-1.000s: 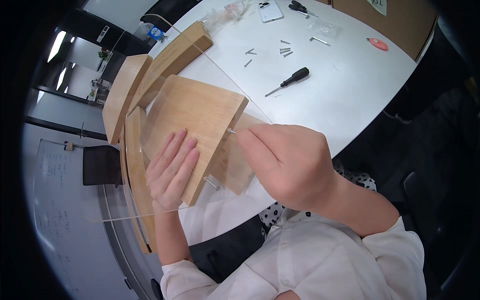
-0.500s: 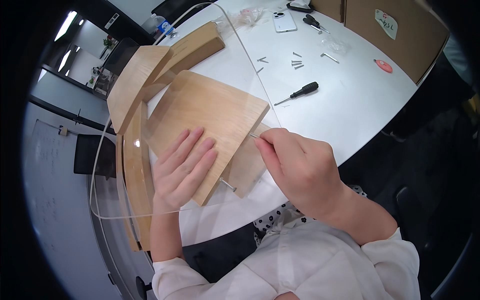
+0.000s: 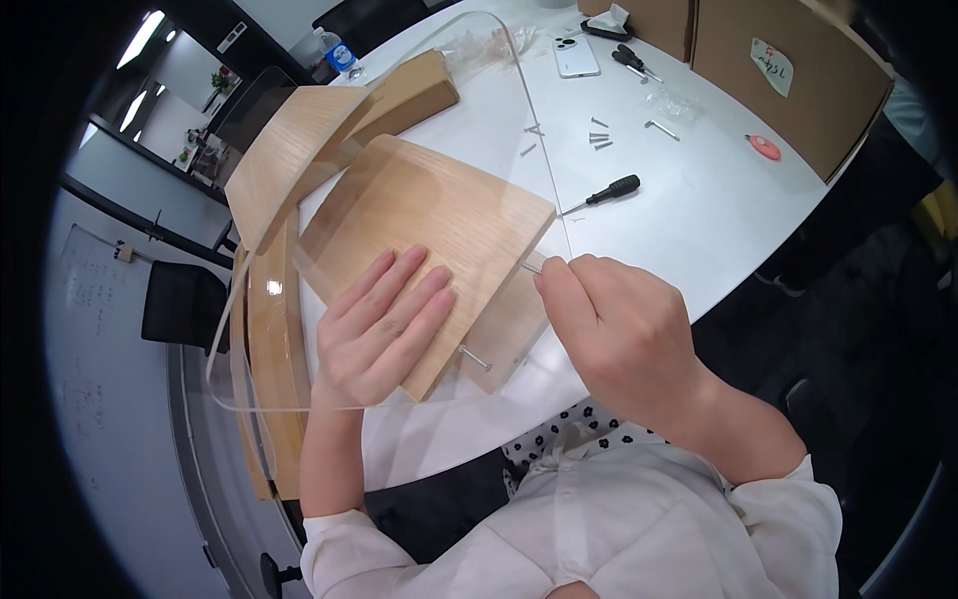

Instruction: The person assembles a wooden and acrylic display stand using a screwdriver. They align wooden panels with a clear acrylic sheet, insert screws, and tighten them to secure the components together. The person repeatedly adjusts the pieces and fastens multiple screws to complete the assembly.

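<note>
A pale wooden board (image 3: 429,210) lies tilted before me, with a large clear sheet (image 3: 547,165) around it; how the two join is hard to tell. My left hand (image 3: 384,324) rests flat on the board, fingers stretched out. At the board's right edge, my right hand (image 3: 624,329) pinches a screw (image 3: 531,268), its fingertips hiding the head. Lower on that same edge, a second screw (image 3: 477,358) sticks partway out. Behind the board stands another wooden panel (image 3: 289,150), joined to a long curved wooden piece (image 3: 274,339) on the left.
On the white table (image 3: 689,230) lie a black screwdriver (image 3: 609,190), several loose screws (image 3: 599,138), a longer bolt (image 3: 661,130) and a red cutter (image 3: 763,147). Farther back are a phone (image 3: 576,57), scissors (image 3: 635,63), a cardboard box (image 3: 788,80) and a bottle (image 3: 337,52).
The whole view has shifted slightly. My right hand has turned a little at the screw, its thumb now less visible. My left hand still presses on the board.
</note>
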